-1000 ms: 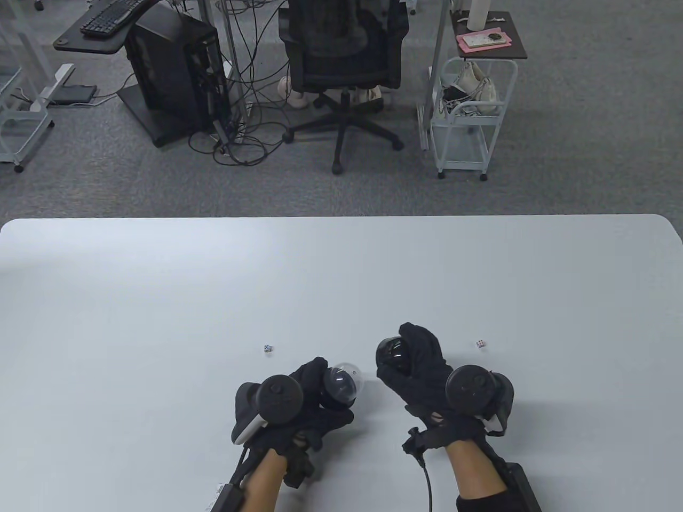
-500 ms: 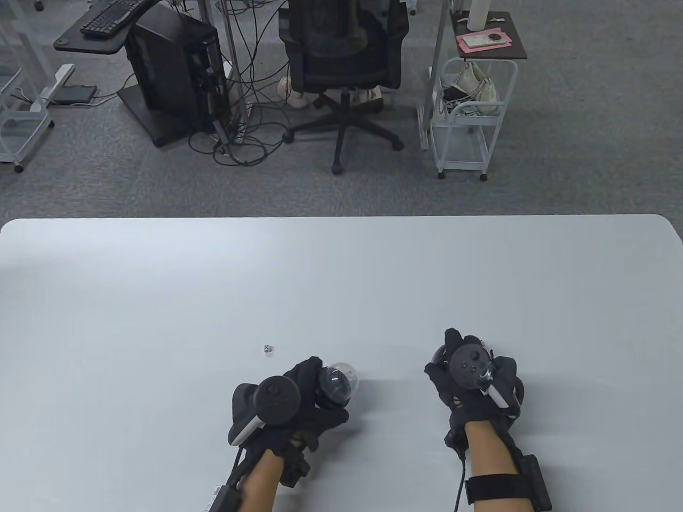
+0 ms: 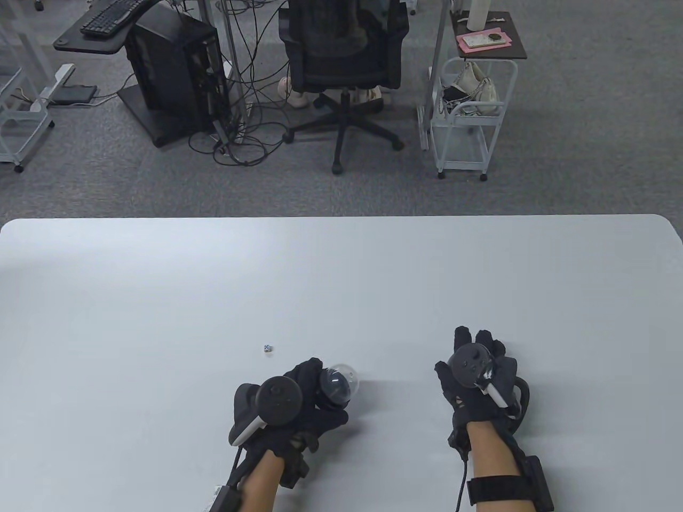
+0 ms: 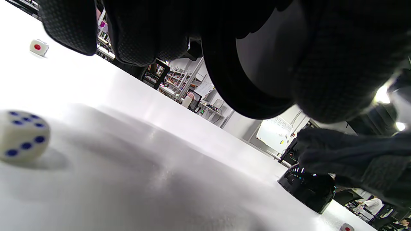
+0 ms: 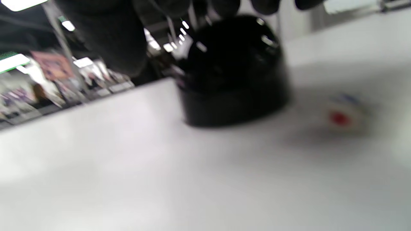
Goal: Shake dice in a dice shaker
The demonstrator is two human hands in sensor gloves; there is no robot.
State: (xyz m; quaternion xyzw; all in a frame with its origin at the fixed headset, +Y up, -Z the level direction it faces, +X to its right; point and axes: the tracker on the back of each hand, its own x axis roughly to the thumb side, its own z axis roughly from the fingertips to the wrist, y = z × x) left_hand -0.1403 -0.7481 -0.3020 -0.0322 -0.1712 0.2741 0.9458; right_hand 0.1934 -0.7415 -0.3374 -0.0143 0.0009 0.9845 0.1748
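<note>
My left hand (image 3: 312, 392) grips the clear dome of the shaker (image 3: 340, 383) just above the table; in the left wrist view the dome (image 4: 257, 64) fills the top. The black shaker base (image 5: 234, 73) stands on the table under my right hand (image 3: 475, 362), whose fingers are spread over it; the base also shows in the left wrist view (image 4: 306, 189). One white die (image 3: 267, 349) lies left of my left hand. Another die (image 4: 22, 134) with blue pips lies under my left hand. A third die (image 5: 340, 117), blurred, lies beside the base.
The white table (image 3: 341, 277) stretches far beyond the hands. Past its far edge stand an office chair (image 3: 341, 64), a computer tower (image 3: 176, 69) and a white cart (image 3: 469, 117).
My right hand carried the black base to the right and down onto the table, turning palm down over the right die; its fingers now spread. My left hand barely moved.
</note>
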